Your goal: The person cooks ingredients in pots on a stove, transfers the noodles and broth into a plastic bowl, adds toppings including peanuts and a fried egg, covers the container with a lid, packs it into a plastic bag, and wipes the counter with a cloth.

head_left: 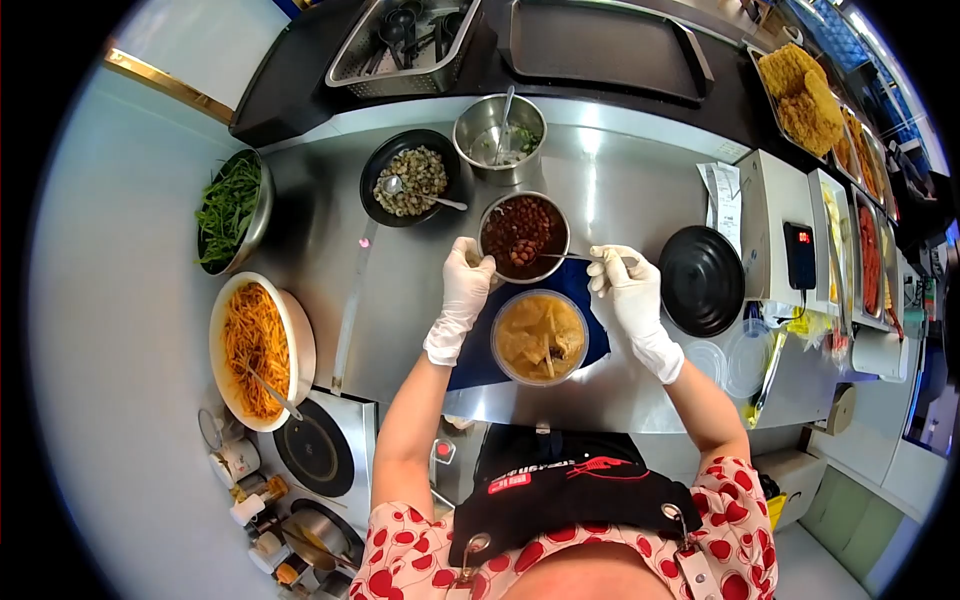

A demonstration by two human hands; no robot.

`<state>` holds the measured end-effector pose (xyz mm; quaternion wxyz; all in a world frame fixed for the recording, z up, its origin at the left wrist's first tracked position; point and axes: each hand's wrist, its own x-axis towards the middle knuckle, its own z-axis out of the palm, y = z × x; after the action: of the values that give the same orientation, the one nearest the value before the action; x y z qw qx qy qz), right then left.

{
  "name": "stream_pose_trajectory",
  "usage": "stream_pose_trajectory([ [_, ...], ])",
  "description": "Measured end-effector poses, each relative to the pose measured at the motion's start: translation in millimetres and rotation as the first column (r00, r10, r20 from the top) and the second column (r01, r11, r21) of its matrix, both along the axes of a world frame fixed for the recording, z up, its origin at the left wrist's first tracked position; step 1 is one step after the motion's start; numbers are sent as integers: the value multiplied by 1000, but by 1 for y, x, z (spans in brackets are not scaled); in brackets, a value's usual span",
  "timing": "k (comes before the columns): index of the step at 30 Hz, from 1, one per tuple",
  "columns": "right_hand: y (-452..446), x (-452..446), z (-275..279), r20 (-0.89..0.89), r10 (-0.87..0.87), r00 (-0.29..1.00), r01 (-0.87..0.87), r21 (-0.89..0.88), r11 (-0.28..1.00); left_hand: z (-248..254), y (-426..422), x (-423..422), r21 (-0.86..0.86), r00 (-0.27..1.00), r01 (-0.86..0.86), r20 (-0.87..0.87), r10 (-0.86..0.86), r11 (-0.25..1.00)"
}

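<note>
My left hand [465,290], in a white glove, grips the near left rim of a steel pot [564,225] tilted toward me. Inside is dark red sauce with what look like peanuts [525,222]. My right hand [628,288], also gloved, pinches the handle of a spoon [572,257]. Its bowl is in the pot, with a heap of peanuts on it. Just below the pot, a clear round tub [541,337] of yellowish-brown food stands on a dark blue cloth [478,368].
Behind the pot stands a steel container [520,172] with a spoon. To the left are a black bowl [377,165] of chopped food, a bowl of greens [228,212] and a white bowl [302,340] of orange shreds. A black plate [701,281] and clear lids [748,358] lie right.
</note>
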<state>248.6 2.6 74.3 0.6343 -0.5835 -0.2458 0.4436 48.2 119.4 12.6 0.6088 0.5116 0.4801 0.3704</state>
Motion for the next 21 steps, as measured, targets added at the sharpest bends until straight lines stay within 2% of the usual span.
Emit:
stream_pose_trajectory([
  [4,-43,-1,22,30,96,995,-92,-107,990,-10,1,-5,26,999,1,-34,-1,1000],
  [7,-79,-10,18,138,175,975,-167,-68,984,-5,-2,-5,7,1000,13,-22,-13,1000],
  [8,-86,-7,17,454,266,850,-302,7,953,-3,-3,-4,11,1000,12,-25,-11,1000],
  [9,-92,-5,16,725,288,626,-447,31,894,-1,-4,-3,15,1000,9,-27,-9,1000],
  [11,-96,-6,19,939,219,267,-642,4,766,5,-7,-1,2,1000,0,-23,0,1000],
  [13,-92,-5,20,974,134,184,-643,16,766,8,-8,1,-24,1000,-12,-8,11,1000],
  [15,-79,0,17,957,70,280,-548,100,830,2,-3,4,0,1000,5,-18,-5,1000],
  [16,-70,2,18,901,97,424,-446,114,888,1,-2,8,5,1000,8,-28,-8,1000],
  [17,-55,5,16,887,-7,461,-342,184,922,3,-1,12,10,999,12,-38,-12,1000],
  [19,-31,12,11,698,69,712,-138,43,989,9,3,29,-62,1000,-4,9,5,998],
  [21,-2,22,-13,378,-9,926,-21,77,997,-4,14,45,-77,999,26,26,-24,997],
])
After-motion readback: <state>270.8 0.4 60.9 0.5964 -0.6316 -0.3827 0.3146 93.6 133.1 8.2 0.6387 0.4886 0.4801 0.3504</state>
